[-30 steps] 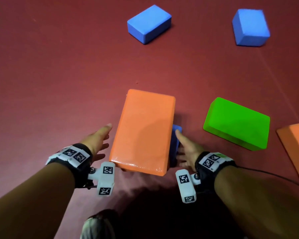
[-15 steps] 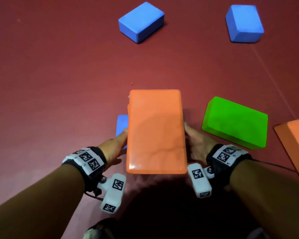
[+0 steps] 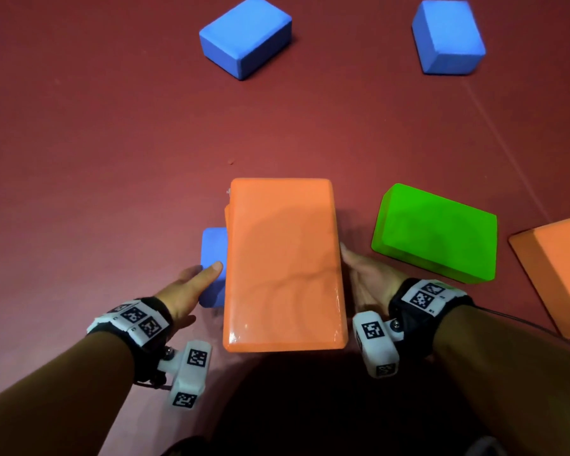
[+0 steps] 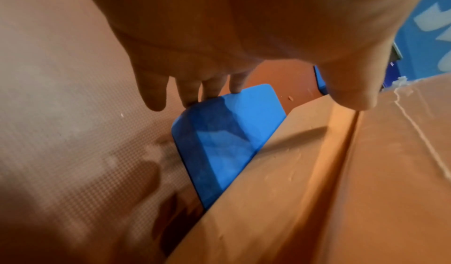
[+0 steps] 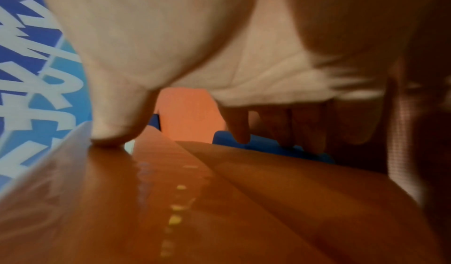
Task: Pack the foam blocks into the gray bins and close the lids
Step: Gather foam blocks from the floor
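Two orange foam blocks (image 3: 283,264) lie stacked on a smaller blue block (image 3: 213,255) that sticks out on the left, all on the red mat. My left hand (image 3: 191,284) is at the stack's left side. In the left wrist view its straight fingers (image 4: 190,94) touch the blue block (image 4: 227,141) and its thumb (image 4: 354,94) rests on the top orange edge (image 4: 317,191). My right hand (image 3: 366,278) presses the stack's right side. Its thumb (image 5: 114,131) lies on the top orange block (image 5: 219,200), and its fingers point down toward the blue block (image 5: 263,144). No gray bin is in view.
A green block (image 3: 435,232) lies right of the stack, and another orange block (image 3: 560,274) is at the right edge. Two blue blocks (image 3: 246,36) (image 3: 448,36) lie farther away. A blue banner with white lettering (image 5: 29,75) stands beyond the mat.
The skewed orange stack has been squared up toward me. Both hands moved in against its sides. The blue block underneath showed on the right before and now sticks out on the left.
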Tool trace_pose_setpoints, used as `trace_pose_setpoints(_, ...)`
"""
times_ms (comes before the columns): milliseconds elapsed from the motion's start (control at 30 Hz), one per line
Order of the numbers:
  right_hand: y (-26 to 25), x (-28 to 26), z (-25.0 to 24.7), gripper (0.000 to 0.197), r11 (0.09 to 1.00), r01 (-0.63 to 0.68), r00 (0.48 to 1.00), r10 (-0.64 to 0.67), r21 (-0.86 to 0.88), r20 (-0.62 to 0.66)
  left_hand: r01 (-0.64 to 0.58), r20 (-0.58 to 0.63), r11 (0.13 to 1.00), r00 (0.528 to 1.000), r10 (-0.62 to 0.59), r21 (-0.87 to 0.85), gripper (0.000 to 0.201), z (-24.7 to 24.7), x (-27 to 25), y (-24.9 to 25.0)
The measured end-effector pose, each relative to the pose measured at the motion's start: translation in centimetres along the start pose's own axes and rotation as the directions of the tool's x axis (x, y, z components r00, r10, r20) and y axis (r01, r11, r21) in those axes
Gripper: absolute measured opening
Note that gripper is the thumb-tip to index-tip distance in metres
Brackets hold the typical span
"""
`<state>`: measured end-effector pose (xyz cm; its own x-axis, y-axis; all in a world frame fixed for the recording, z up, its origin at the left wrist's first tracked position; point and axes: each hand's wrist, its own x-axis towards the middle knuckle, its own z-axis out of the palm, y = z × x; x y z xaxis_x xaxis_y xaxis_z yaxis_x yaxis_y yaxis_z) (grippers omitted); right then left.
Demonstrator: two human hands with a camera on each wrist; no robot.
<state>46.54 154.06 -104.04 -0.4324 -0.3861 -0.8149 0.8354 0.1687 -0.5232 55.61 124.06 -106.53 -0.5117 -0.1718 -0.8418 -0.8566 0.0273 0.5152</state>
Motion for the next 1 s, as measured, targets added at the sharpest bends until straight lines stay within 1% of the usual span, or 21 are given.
trace_pose_setpoints(33, 0.1, 0.2, 0.2, 0.085, 1.000, 0.029, 1.000, -0.029, -0.001, -0.012, 0.006, -0.012, 1.000, 1.000, -0.006, -0.025, 0.118, 0.2, 0.4, -0.2)
trace_pose_setpoints(100, 0.5, 0.8, 0.3, 0.103, 0.999, 0.029, 0.999, -0.029, 0.014, -0.016, 0.014, -0.012, 0.998, 1.000, -0.015, -0.067, 0.118, 0.4, 0.7, -0.2)
trace_pose_setpoints(133, 0.5, 0.9, 0.3, 0.102, 1.000, 0.023, 0.999, -0.023, 0.021, -0.028, 0.016, -0.007, 0.997, 1.000, -0.016, -0.076, 0.118, 0.5, 0.7, 0.0)
trace_pose_setpoints(167, 0.3, 0.9, 0.4, 0.094, 0.999, 0.022, 1.000, -0.022, 0.024, -0.019, 0.015, 0.001, 0.997, 1.000, -0.015, -0.081, 0.118, 0.5, 0.7, 0.2)
trace_pose_setpoints(200, -0.1, 0.6, 0.6, 0.087, 1.000, 0.014, 1.000, -0.014, 0.018, 0.002, 0.014, 0.006, 0.996, 1.000, -0.013, -0.091, 0.118, 0.4, 0.4, 0.5)
trace_pose_setpoints(267, -1.6, -0.7, 0.9, 0.081, 1.000, 0.023, 0.999, -0.023, 0.003, 0.033, 0.006, 0.000, 0.992, 1.000, -0.006, -0.127, 0.113, 0.2, -0.7, 1.6)
trace_pose_setpoints(367, -6.3, -5.0, 2.4, 0.064, 1.000, 0.001, 0.998, -0.003, 0.029, 0.066, 0.000, -0.019, 0.982, 1.000, -0.004, -0.187, 0.109, -0.7, -4.9, 4.4)
trace_pose_setpoints(400, -8.5, -7.1, 3.4, 0.063, 1.000, -0.009, 0.997, 0.007, 0.015, 0.070, 0.008, -0.024, 0.980, 1.000, -0.013, -0.199, 0.108, -1.3, -7.3, 5.9)
trace_pose_setpoints(467, -12.8, -11.4, 6.0, 0.072, 0.999, -0.021, 0.998, 0.023, -0.042, 0.056, 0.009, -0.030, 0.974, 0.999, -0.016, -0.228, 0.105, -2.7, -12.0, 8.6)
trace_pose_setpoints(567, -20.4, -20.2, 11.9, 0.079, 0.991, -0.064, 0.998, 0.065, -0.121, 0.002, 0.016, -0.058, 0.970, 0.998, -0.031, -0.243, 0.106, -7.1, -21.9, 15.0)
trace_pose_setpoints(600, -22.0, -22.3, 13.4, 0.086, 0.991, -0.062, 0.998, 0.060, -0.119, -0.013, -0.002, -0.072, 0.970, 0.997, -0.016, -0.245, 0.107, -8.2, -24.3, 16.4)
trace_pose_setpoints(667, -27.2, -28.3, 17.7, 0.110, 0.991, -0.054, 0.998, 0.051, -0.119, -0.028, -0.030, -0.092, 0.979, 0.996, 0.012, -0.200, 0.115, -12.3, -31.7, 21.8)
trace_pose_setpoints(700, -29.4, -31.3, 19.8, 0.120, 0.995, -0.047, 0.999, 0.045, -0.087, -0.020, -0.052, -0.098, 0.981, 0.995, 0.034, -0.188, 0.120, -14.1, -35.6, 24.3)
trace_pose_setpoints(733, -32.2, -34.7, 22.4, 0.125, 0.997, -0.037, 0.999, 0.036, -0.060, -0.020, -0.075, -0.097, 0.984, 0.993, 0.060, -0.160, 0.125, -16.5, -40.1, 27.5)
trace_pose_setpoints(767, -34.2, -37.1, 24.2, 0.127, 0.999, -0.034, 0.999, 0.033, -0.022, -0.021, -0.102, -0.103, 0.985, 0.991, 0.088, -0.138, 0.130, -18.3, -43.5, 29.8)
trace_pose_setpoints(833, -38.4, -41.6, 28.0, 0.128, 0.999, -0.007, 1.000, 0.007, 0.033, -0.011, -0.140, -0.115, 0.984, 0.985, 0.127, -0.110, 0.134, -22.1, -49.5, 34.3)
trace_pose_setpoints(900, -42.0, -44.7, 31.3, 0.119, 0.997, 0.046, 0.999, -0.046, 0.062, 0.005, -0.168, -0.137, 0.982, 0.978, 0.156, -0.083, 0.134, -25.3, -53.4, 38.1)
trace_pose_setpoints(1000, -46.8, -46.9, 35.7, 0.110, 0.988, 0.150, 0.988, -0.149, 0.032, -0.030, -0.216, -0.184, 0.969, 0.964, 0.192, -0.121, 0.132, -29.5, -56.7, 42.9)
